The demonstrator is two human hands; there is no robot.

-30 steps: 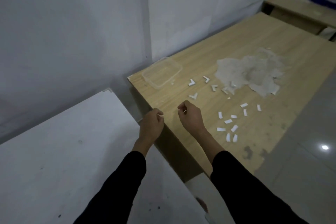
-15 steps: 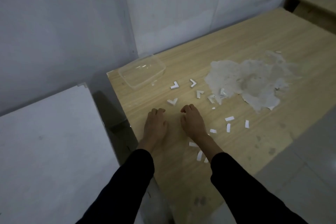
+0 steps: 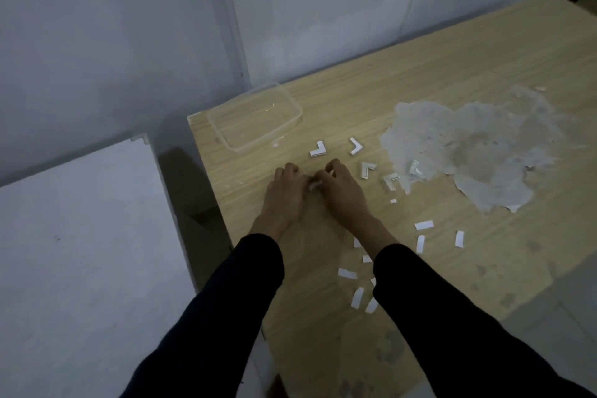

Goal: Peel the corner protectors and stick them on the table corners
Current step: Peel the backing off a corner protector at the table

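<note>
Just in front of the clear container (image 3: pixel 255 119), on the table (image 3: pixel 420 90), both hands met over one small corner protector (image 3: pixel 314 185). The left hand (image 3: pixel 284 197) and the right hand (image 3: pixel 342 194) each had the grip closed on it with pinching fingertips, though the piece was mostly hidden between them. More protectors (image 3: pixel 355 146) lay to the right of the container, and peeled white strips (image 3: pixel 423 225) were scattered farther away from the container. I judged these risks: the backing was tiny, so the fingertips could slip; the bare adhesive could fold onto itself or stick to skin; the piece could fall among the strips and be confused with them
</note>
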